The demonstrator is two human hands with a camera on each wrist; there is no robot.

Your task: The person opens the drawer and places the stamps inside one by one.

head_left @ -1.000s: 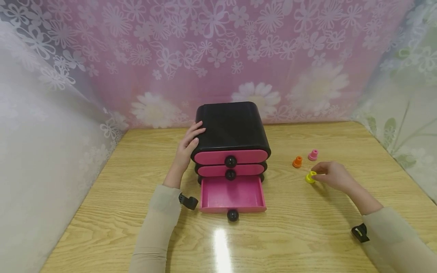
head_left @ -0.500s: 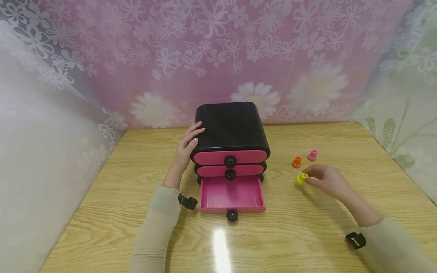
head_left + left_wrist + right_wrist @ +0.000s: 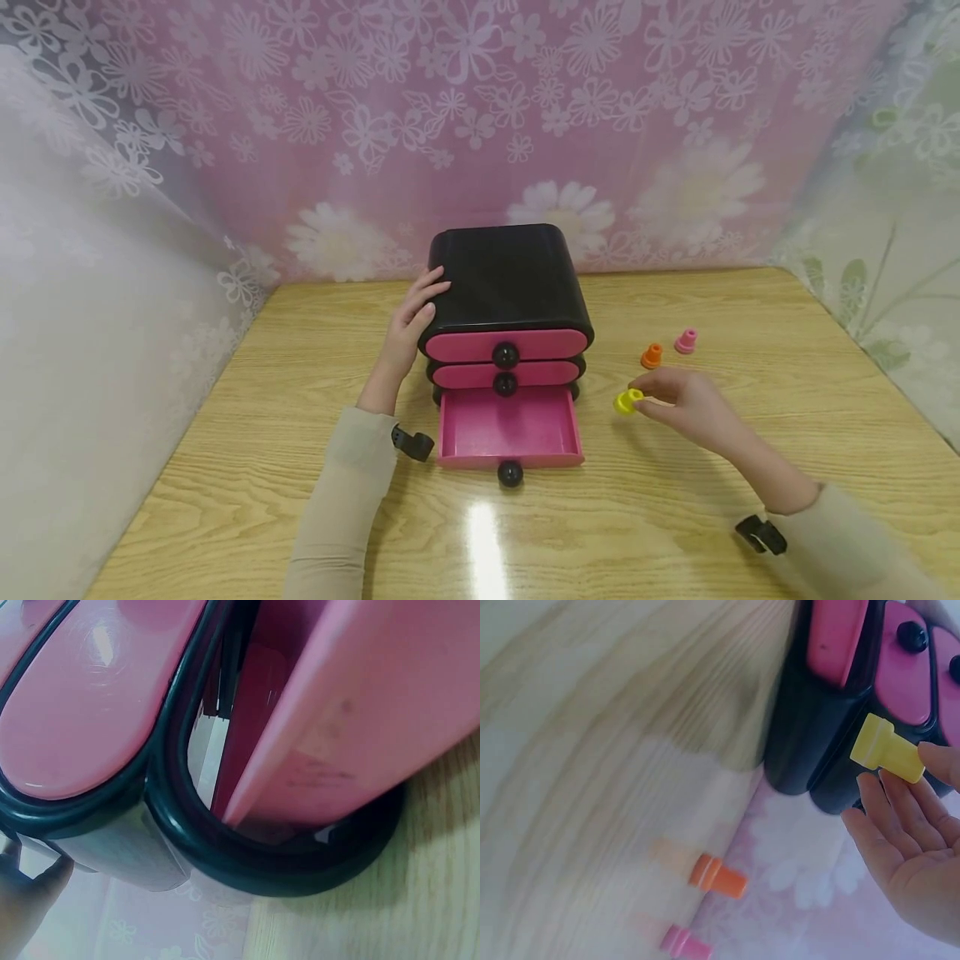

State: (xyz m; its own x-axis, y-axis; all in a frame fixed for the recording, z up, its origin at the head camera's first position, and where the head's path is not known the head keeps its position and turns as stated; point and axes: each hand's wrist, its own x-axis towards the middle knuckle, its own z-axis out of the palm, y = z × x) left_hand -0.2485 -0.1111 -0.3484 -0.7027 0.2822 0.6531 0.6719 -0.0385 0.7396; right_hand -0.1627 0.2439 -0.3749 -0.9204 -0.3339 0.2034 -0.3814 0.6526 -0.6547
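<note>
In the head view, my right hand point(image 3: 693, 410) pinches a small yellow toy stamp point(image 3: 627, 402) between thumb and fingertips, above the table to the right of a drawer cabinet. Seen from the right wrist, the yellow stamp's wide flanged end points away from the fingers. My left hand point(image 3: 408, 327) rests on the upper left side of the black mini drawer cabinet point(image 3: 506, 275). Its fingers lie over the cabinet's edge. The cabinet's bottom pink drawer point(image 3: 472, 460) is pulled out and nothing lies in it. The two pink drawers point(image 3: 465, 345) above are closed.
An orange stamp point(image 3: 652, 356) and a pink stamp point(image 3: 686, 341) stand on the wooden table point(image 3: 300, 375) beyond my right hand. Round black knobs point(image 3: 511, 474) stick out from the drawer fronts. A flowered pink curtain point(image 3: 420, 167) hangs behind the table.
My right hand has lifted the yellow stamp from its spot near the other stamps and carried it left, closer to the pulled-out drawer. The left hand and cabinet stay put.
</note>
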